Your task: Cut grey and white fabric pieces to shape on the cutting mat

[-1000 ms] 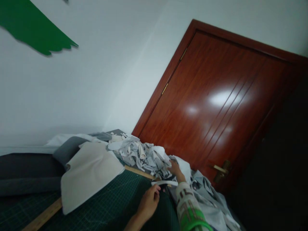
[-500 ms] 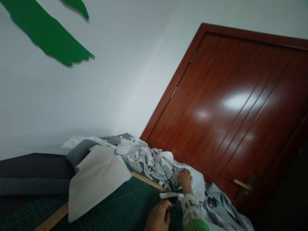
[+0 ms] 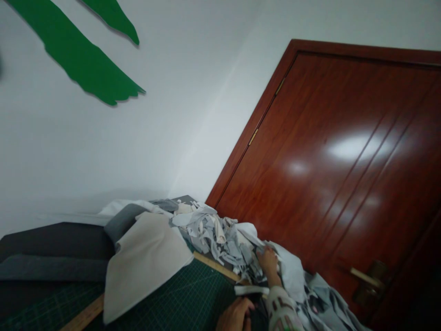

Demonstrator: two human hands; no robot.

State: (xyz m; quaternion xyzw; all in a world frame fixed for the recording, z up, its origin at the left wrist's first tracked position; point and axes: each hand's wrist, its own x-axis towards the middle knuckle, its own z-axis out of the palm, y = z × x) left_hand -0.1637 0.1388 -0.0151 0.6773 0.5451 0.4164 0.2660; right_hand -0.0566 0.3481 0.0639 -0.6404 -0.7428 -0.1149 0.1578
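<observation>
My right hand (image 3: 267,261), in a patterned sleeve, reaches into a heap of grey and white fabric scraps (image 3: 220,236). Its fingers curl into the scraps and the fingertips are hidden. My left hand (image 3: 237,315) sits at the bottom edge on the green cutting mat (image 3: 193,301), fingers curled round something dark that I cannot make out. A white fabric strip (image 3: 251,290) lies just above it, between the two hands.
A cream fabric piece (image 3: 144,262) lies over a wooden ruler (image 3: 84,316) on the mat. Grey and dark cloth (image 3: 51,257) is stacked at the left. A brown door (image 3: 344,174) with a brass handle (image 3: 365,278) stands right behind the heap.
The view has swung up and left, so everything sits lower and further right in the picture. My right hand has pushed deeper into the scraps. My left hand has slipped towards the bottom edge.
</observation>
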